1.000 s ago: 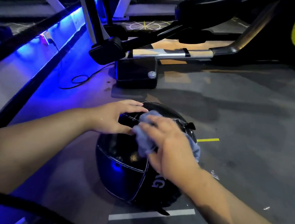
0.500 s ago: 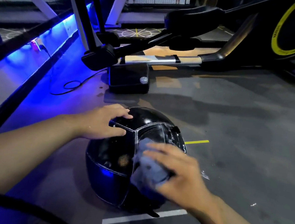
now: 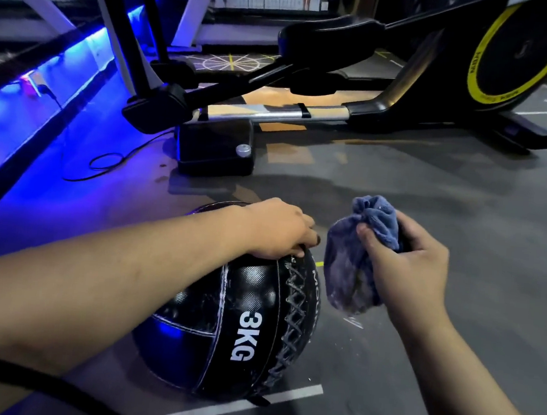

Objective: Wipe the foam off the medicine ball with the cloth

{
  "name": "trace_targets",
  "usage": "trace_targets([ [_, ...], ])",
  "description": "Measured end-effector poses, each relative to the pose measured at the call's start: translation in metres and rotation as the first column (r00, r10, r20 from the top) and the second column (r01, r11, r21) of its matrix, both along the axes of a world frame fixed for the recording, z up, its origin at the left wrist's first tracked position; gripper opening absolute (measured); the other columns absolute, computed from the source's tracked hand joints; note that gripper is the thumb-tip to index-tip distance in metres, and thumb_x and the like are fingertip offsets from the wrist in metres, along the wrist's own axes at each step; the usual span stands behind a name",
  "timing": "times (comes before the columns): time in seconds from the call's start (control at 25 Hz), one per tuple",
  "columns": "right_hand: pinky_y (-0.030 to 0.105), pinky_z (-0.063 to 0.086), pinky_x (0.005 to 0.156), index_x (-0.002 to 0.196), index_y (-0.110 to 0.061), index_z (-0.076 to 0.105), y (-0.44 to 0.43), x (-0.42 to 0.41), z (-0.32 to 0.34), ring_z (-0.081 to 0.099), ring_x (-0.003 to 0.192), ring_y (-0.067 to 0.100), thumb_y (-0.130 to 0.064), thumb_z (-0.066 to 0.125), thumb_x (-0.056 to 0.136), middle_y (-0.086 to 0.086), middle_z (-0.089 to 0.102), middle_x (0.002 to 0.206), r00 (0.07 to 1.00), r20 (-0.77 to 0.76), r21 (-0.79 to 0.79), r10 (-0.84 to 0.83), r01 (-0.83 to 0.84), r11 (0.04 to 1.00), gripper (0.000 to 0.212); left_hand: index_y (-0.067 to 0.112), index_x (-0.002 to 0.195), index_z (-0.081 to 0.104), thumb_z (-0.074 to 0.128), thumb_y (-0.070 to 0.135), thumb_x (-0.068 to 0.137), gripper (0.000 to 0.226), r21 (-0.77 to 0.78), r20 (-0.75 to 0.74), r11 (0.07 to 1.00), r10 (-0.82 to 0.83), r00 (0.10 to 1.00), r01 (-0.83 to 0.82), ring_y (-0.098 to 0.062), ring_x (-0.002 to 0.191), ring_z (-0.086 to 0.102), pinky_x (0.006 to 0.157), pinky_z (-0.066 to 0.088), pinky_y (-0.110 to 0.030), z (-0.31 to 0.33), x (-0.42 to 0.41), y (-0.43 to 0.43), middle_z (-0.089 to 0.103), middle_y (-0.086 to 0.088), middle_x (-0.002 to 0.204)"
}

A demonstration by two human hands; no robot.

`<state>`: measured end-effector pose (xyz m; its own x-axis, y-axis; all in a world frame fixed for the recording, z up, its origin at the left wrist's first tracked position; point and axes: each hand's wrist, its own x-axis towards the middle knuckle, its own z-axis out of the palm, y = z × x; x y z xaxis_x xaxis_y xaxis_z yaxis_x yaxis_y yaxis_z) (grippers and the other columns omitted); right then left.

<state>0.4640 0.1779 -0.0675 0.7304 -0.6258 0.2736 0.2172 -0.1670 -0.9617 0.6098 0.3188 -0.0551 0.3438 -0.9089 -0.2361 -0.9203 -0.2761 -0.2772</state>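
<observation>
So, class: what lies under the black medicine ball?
The black leather medicine ball sits on grey floor, overlapping a white painted line. Its contact patch is hidden.

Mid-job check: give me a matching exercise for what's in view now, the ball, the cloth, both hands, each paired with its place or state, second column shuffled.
Column one:
1. medicine ball
2. cloth
3. left hand
4. right hand

Column two:
A. bunched up and held off the ball, to its right
B. resting on top of the ball
C. sitting on the floor, "3KG" facing the camera
D. closed around the blue fabric

Pairs: 1-C, 2-A, 3-B, 4-D
</observation>
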Motion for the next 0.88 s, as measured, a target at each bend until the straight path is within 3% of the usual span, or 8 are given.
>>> trace_targets([
  [0.16, 0.011, 0.049, 0.072, 0.104, -0.017, 0.075, -0.018, -0.001, -0.003, 0.067, 0.081, -0.005, -0.001, 0.073, 0.082, -0.014, 0.076, 0.091, 0.999, -0.002, 0.016, -0.044, 0.044, 0.999, 0.027, 0.028, 0.111, 0.055, 0.040, 0.036, 0.102, 0.019, -0.003, 0.106, 0.991, -0.132, 0.986, 0.133, -0.020, 0.110, 0.051, 0.069, 0.035, -0.034, -0.004, 0.002, -0.003, 0.055, 0.008, 0.114],
  [0.24, 0.011, 0.050, 0.074, 0.103, -0.018, 0.075, -0.029, -0.001, -0.002, 0.067, 0.083, -0.006, -0.001, 0.071, 0.084, -0.016, 0.076, 0.091, 0.997, -0.002, 0.036, -0.075, 0.075, 0.997, 0.026, 0.029, 0.100, 0.056, 0.044, 0.032, 0.101, 0.012, -0.131, 0.123, 0.976, -0.161, 0.979, 0.176, -0.018, 0.103, 0.051, 0.067, 0.031, -0.034, 0.001, 0.007, 0.008, 0.057, 0.010, 0.106],
  [0.36, 0.014, 0.051, 0.077, 0.102, -0.019, 0.076, -0.042, 0.000, 0.002, 0.068, 0.087, -0.002, -0.002, 0.070, 0.084, -0.014, 0.076, 0.093, 0.992, 0.004, 0.063, -0.124, 0.124, 0.990, 0.025, 0.026, 0.082, 0.053, 0.050, 0.027, 0.094, 0.013, -0.309, 0.110, 0.920, -0.218, 0.970, 0.242, -0.018, 0.085, 0.056, 0.063, 0.039, -0.037, 0.003, 0.010, 0.034, 0.058, 0.010, 0.087],
  [0.48, 0.015, 0.052, 0.076, 0.103, -0.016, 0.076, -0.049, 0.005, 0.004, 0.069, 0.085, -0.001, -0.004, 0.070, 0.084, -0.010, 0.077, 0.095, 0.989, 0.014, 0.088, -0.150, 0.149, 0.985, 0.023, 0.022, 0.078, 0.050, 0.047, 0.023, 0.093, 0.016, -0.389, 0.121, 0.891, -0.202, 0.972, 0.233, -0.019, 0.079, 0.054, 0.063, 0.042, -0.041, 0.009, 0.007, 0.063, 0.054, 0.008, 0.082],
  [0.64, 0.015, 0.051, 0.073, 0.104, -0.018, 0.075, -0.050, 0.014, 0.000, 0.067, 0.081, -0.002, -0.006, 0.072, 0.084, -0.012, 0.075, 0.090, 0.988, 0.007, 0.094, -0.154, 0.152, 0.984, 0.023, 0.012, 0.075, 0.054, 0.056, 0.013, 0.093, 0.018, -0.522, 0.082, 0.837, -0.142, 0.986, 0.164, -0.025, 0.072, 0.049, 0.063, 0.035, -0.035, 0.027, 0.003, 0.103, 0.054, -0.002, 0.077],
  [0.88, 0.017, 0.054, 0.076, 0.100, -0.024, 0.075, -0.038, 0.022, -0.005, 0.069, 0.085, 0.001, -0.009, 0.074, 0.082, -0.011, 0.077, 0.092, 0.996, -0.061, 0.056, -0.060, 0.064, 0.996, 0.023, 0.006, 0.080, 0.065, 0.056, 0.018, 0.095, 0.021, -0.442, 0.147, 0.879, -0.123, 0.981, 0.177, -0.028, 0.077, 0.059, 0.066, 0.044, -0.043, 0.010, -0.027, 0.162, 0.063, -0.005, 0.084],
])
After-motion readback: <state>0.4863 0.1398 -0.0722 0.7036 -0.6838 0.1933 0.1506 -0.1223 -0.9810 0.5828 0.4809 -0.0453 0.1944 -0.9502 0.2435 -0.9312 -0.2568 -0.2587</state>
